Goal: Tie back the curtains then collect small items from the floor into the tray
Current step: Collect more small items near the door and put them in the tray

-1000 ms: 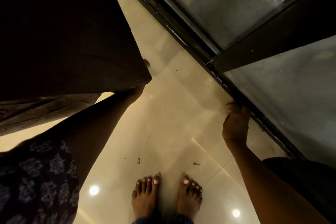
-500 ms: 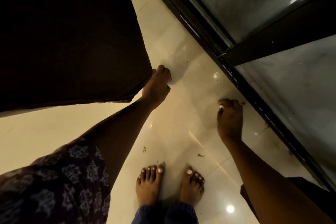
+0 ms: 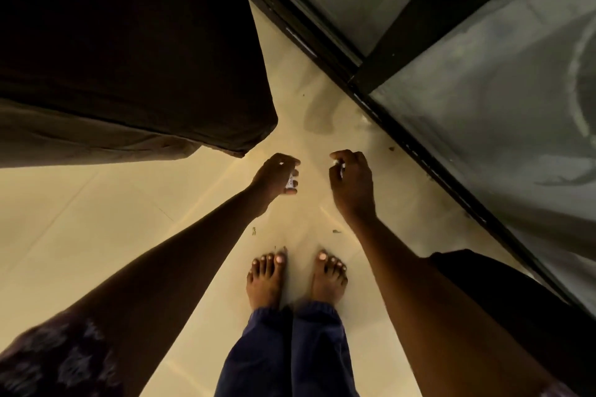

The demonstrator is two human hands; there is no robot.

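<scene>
Floor (image 3: 96,203): glossy cream tiles with thin grout lines, smooth and reflective.
Curtain (image 3: 122,42): one dark, heavy fabric panel hanging at upper left, its lower corner rounded; a paler folded layer shows beneath its hem.
Glass door (image 3: 483,74): two panes of murky glass, set in a black frame with a track running along the floor.
Feet (image 3: 266,280): two, bare, side by side on the tile, pale nails; dark blue trouser cuffs above them.
Left hand (image 3: 277,175): fingers curled, pinching a small pale item (image 3: 291,180); too small to read any marking.
Right hand (image 3: 351,180): fingers curled, gripping a second small pale item (image 3: 337,164) at the fingertips; shape unclear.
Both hands: held above the floor, near each other, apart.
Debris: three small dark bits visible on the tile – one (image 3: 253,230) left of the feet, one (image 3: 336,231) to their right, one (image 3: 391,148) by the track.
Tray: cannot tell where it is.
</scene>
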